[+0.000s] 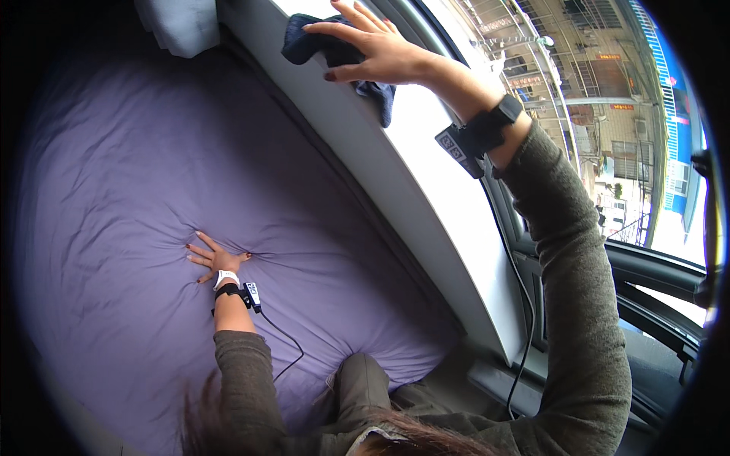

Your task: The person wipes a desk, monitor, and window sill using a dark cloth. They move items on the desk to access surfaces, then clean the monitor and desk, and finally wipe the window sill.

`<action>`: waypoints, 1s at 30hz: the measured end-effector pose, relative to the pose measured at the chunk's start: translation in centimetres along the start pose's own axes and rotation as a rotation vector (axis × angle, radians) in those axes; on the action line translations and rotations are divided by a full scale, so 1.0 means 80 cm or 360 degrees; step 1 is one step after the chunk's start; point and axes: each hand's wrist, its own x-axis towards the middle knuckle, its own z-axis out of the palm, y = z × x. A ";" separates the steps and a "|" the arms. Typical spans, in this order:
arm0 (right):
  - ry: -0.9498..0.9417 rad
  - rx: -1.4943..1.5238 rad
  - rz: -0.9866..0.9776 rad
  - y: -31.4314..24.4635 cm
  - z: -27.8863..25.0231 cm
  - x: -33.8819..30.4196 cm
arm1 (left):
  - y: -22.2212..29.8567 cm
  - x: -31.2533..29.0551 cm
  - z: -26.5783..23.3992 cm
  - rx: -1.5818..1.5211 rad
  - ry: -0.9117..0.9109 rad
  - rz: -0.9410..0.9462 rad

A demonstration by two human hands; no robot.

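My left hand presses down on a purple bed sheet, its fingers spread wide and creases radiating from under it. Up at the window, my right hand lies over a crumpled dark blue cloth on a white windowsill. Its fingers are stretched apart, with the cloth showing beneath the palm and hanging out below the thumb. How firmly the palm presses on the cloth cannot be seen.
To the right is a window with a dark frame and buildings outside. A pale grey fabric item stands at the far left end of the sill. Thin black cables trail from devices strapped to both wrists. My knee rests on the bed.
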 end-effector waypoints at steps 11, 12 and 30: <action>0.0657 0.0004 0.0272 -0.042 0.055 -0.034 | 0.000 -0.012 -0.003 -0.0069 0.0019 0.0021; 0.0751 0.0025 0.0199 -0.045 0.053 -0.049 | -0.001 -0.010 0.001 -0.0046 0.0061 0.0041; 0.0518 0.0099 0.0638 -0.156 0.005 -0.602 | -0.160 -0.135 0.092 -0.0359 0.0702 0.1139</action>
